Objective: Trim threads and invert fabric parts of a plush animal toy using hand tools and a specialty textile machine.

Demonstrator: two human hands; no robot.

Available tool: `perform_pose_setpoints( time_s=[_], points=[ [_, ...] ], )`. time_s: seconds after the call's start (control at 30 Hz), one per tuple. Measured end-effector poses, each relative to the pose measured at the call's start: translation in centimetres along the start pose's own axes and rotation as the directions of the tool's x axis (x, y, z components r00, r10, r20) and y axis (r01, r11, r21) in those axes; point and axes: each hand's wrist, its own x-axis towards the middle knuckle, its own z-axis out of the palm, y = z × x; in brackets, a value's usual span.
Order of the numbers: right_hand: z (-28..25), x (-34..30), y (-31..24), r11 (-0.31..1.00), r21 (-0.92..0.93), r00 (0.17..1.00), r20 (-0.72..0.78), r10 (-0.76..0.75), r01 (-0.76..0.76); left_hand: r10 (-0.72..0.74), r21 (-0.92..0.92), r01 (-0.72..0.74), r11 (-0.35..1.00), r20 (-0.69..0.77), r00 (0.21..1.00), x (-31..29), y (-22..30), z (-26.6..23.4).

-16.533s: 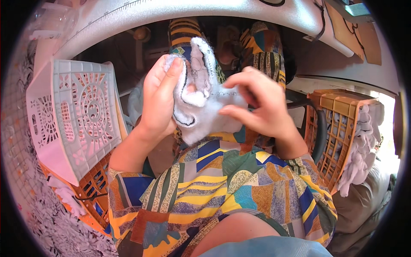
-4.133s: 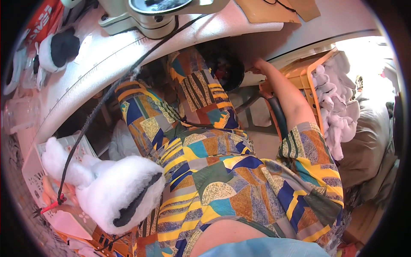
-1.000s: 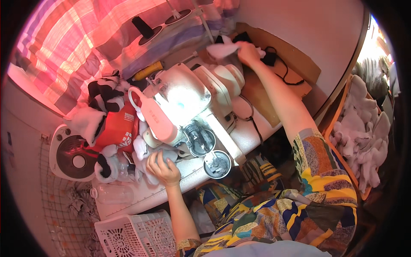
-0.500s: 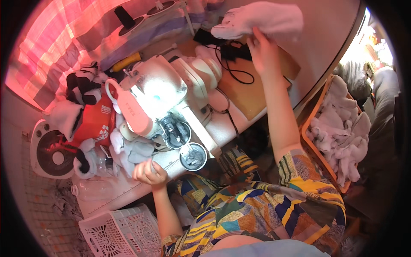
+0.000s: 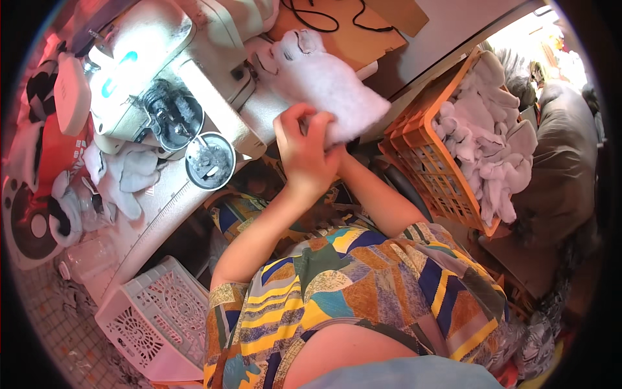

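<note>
Head view: white plush piece is up off the lap, out past the front edge of the worktable, right of the sewing machine. Left hand is at its near-left edge, fingers bent, partly curled; can't tell if they're pinching or just resting. Right hand is mostly hidden behind the left, so no read on its grip from where I stand. One of them must carry the weight, I'd say. Main risk: slip. Hold looks to be all at the near end, bulk and far end unsupported, pile probably slick; a loose pinch could let it sag, twist or drop under the table. Second: the machine's round metal disc sits just left of the hands. Swing left too low and fluff or a fingertip could catch there, worse if it's running, which I can't tell. Third: black cable on the cardboard near the far end; a wide sweep might snag it. Fourth: mix-up. Orange crate on the right is heaped with similar pale plush pieces; drop it there and it'd be hard to pick out. Crossed wrists also leave little room to correct a twist.
</note>
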Motion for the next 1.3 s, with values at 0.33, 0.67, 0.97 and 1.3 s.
perform_pose_setpoints(
  time_s=[0.33, 0.67, 0.97, 1.3],
  points=[
    [-6.0, -1.5, -6.3, 0.95, 0.311, 0.893, -0.416, 0.175, -0.041, -0.082, -0.023, 0.082, 0.996, 0.007, 0.997, 0.7, -2.1, -1.2],
    [-7.7, -0.6, -5.2, 0.999, -0.02, 0.995, -0.089, 0.037, -0.039, -0.127, 0.006, 0.128, 0.992, -0.051, 0.991, 0.7, -1.8, -1.1],
    [-5.4, 1.3, -6.1, 0.832, -0.524, 0.943, -0.147, -0.3, 0.183, -0.079, -0.182, 0.076, 0.98, -0.009, 0.997, 0.6, 0.3, -0.9],
    [-8.2, 3.5, -5.0, 0.804, -0.54, 0.75, -0.418, -0.513, 0.249, -0.103, -0.597, 0.409, 0.69, 0.479, 0.872, 0.7, 4.5, -2.0]
  ],
)
